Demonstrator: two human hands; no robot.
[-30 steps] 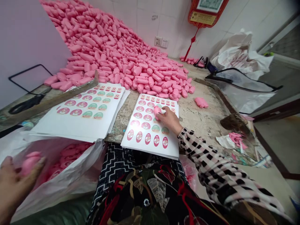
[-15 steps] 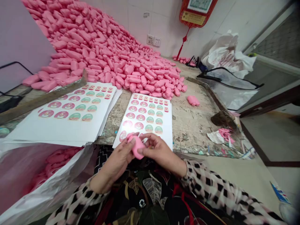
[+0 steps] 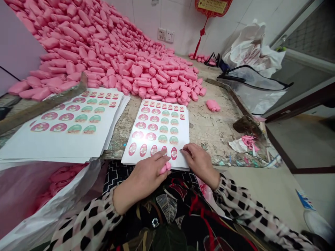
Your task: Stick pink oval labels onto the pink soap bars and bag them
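A small pink plastic piece (image 3: 164,168), bottle-like in form, is gripped in my left hand (image 3: 148,174), which covers most of it. That hand rests over the lower edge of a white sticker sheet (image 3: 128,155), its fingers lying across the bottom row. Rows of pink and green round-topped stickers and a row of red ovals are printed on the sheet. At its lower right, my right hand (image 3: 200,161) has its fingertips pressed together beside the last oval sticker (image 3: 174,153). Whether a sticker's edge is between them is too small to tell.
A large heap of pink pieces (image 3: 110,52) fills the back left. Another stack of sticker sheets (image 3: 60,146) lies at left under a wooden strip (image 3: 47,103). One pink piece (image 3: 213,105) lies alone at right, near a wooden rail (image 3: 232,96) and scraps (image 3: 248,143).
Both hands were on the pink piece; now only my left holds it, turned and lower. My right hand has moved right onto the sheet's edge. The view has shifted slightly.
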